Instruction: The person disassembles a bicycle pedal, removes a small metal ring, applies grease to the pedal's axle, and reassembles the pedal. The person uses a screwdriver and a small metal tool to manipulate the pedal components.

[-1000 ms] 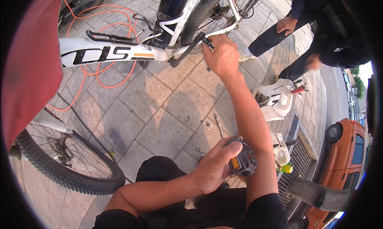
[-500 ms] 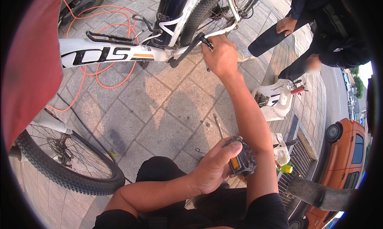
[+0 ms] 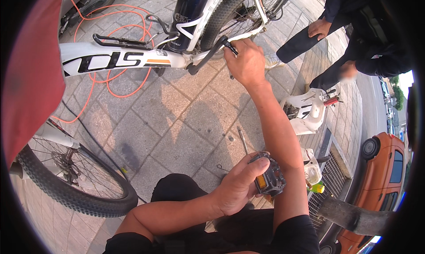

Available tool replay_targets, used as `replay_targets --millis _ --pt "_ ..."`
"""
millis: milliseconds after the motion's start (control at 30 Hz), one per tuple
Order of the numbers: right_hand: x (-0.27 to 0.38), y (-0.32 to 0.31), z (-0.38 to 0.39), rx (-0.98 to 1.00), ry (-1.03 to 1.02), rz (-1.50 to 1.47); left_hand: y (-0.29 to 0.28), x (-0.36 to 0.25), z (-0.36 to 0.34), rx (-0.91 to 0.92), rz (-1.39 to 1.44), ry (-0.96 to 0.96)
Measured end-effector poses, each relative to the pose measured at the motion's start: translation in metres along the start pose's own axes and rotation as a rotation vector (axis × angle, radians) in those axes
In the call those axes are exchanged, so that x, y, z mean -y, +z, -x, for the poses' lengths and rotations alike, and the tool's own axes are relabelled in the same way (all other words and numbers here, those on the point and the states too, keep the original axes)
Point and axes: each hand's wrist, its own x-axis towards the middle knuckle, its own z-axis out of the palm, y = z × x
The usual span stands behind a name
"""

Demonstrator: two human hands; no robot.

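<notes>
My left hand (image 3: 234,185) grips a dark metal bicycle pedal (image 3: 271,181) with an amber reflector, held low in front of me near my right forearm. My right hand (image 3: 247,63) is closed around the end of the black crank arm (image 3: 208,54) of a white bicycle (image 3: 113,59), at a short black cylindrical piece whose far part my fingers hide. The bike carries a dark blue cylindrical battery (image 3: 186,17) beside the tyre (image 3: 221,15). A long metal tool (image 3: 242,138) lies on the paving below the crank.
Another person (image 3: 345,37) in dark clothes is at upper right. White moulded objects (image 3: 310,112) and a metal grate (image 3: 330,178) are at right, beyond them an orange car (image 3: 387,161). An orange hose (image 3: 126,96) coils under the bike; a front wheel (image 3: 73,183) is lower left.
</notes>
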Motion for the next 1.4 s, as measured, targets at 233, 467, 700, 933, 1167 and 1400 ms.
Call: replay_targets --millis 233,467,700,933,1167,1400 --pt "0.001 -0.003 0.006 -0.008 0.066 -0.003 -0.004 -0.001 -0.001 -0.018 -0.08 0.017" --pt "-0.003 -0.01 0.017 -0.052 0.095 -0.047 -0.003 -0.002 -0.002 -0.031 -0.068 0.01" --pt "-0.016 -0.024 0.043 -0.034 0.191 -0.149 -0.004 -0.003 -0.001 -0.026 -0.072 0.006" --pt "-0.033 -0.043 0.071 -0.092 0.169 -0.188 -0.002 0.004 -0.001 -0.047 -0.069 0.008" --pt "-0.04 -0.084 0.101 -0.14 0.16 -0.488 0.001 0.009 -0.003 -0.099 -0.087 0.033" --pt "-0.059 -0.122 0.124 -0.004 0.004 -0.482 -0.001 -0.003 -0.008 -0.039 -0.05 0.111"
